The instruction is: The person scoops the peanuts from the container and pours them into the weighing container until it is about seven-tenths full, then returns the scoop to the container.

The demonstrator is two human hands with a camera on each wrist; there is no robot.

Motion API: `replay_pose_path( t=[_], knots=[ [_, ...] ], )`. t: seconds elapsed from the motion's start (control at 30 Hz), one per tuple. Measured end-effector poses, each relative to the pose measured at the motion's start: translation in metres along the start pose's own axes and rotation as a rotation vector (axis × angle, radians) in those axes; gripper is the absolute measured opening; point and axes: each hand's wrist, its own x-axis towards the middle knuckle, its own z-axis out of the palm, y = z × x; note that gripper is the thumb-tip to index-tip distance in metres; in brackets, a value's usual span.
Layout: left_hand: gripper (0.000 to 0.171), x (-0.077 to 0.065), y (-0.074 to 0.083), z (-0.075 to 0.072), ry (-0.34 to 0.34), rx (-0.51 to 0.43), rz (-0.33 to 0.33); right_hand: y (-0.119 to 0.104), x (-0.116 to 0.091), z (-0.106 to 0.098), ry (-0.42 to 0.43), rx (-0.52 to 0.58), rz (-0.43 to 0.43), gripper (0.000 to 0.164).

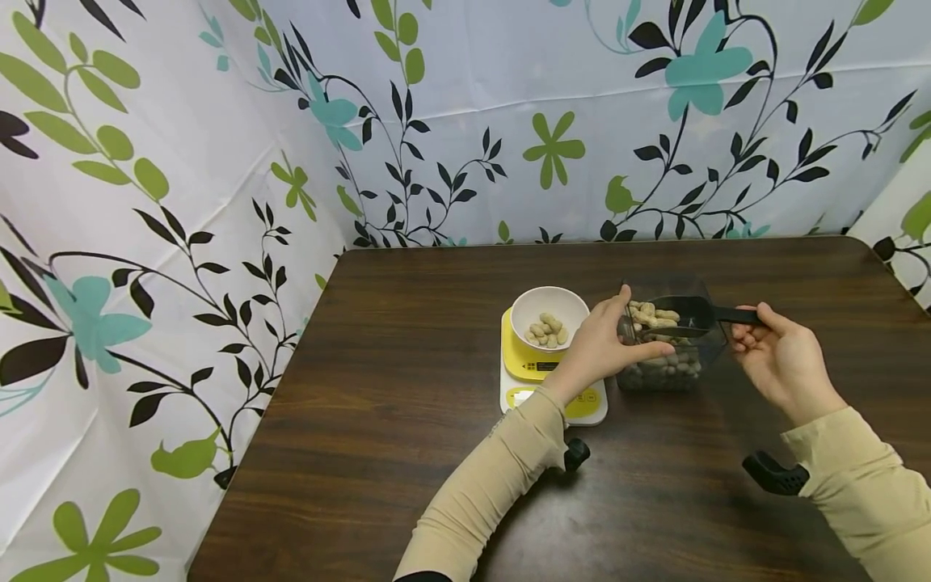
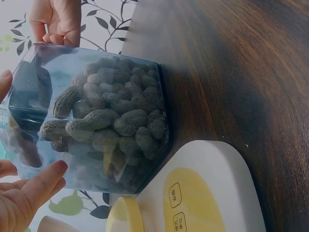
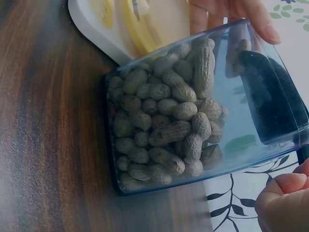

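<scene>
A clear plastic container stands on the table, its lower part filled with unshelled peanuts. My left hand grips its left side, thumb across the near wall and fingers spread toward the far side. With thumb and fingers, my right hand pinches the handle of a black scoop from the right. The scoop lies level inside the container's mouth, above the heap, with peanuts at its front. Through the clear wall in the right wrist view, the dark scoop shows high in the container.
Left of the container is a white and yellow kitchen scale, partly covered by my left forearm. A white bowl with several peanuts sits on it. A patterned curtain hangs behind the brown table.
</scene>
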Motion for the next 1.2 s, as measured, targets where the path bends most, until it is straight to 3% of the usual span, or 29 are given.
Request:
replay_pose_path(
  t=[0.3,0.67,1.2],
  knots=[
    [0.094,0.0014,-0.0015,0.0006,0.004,0.008,0.007,-0.0017,-0.0041,-0.005,0.054,0.1,0.038,0.029],
    [0.095,0.003,0.0007,-0.0005,0.007,0.002,0.006,-0.0017,-0.0048,-0.0081,0.015,0.205,0.059,0.031],
    [0.095,-0.0006,0.0021,0.0012,0.013,-0.006,-0.012,-0.0027,-0.0069,-0.004,0.014,0.215,0.063,0.029]
  ],
)
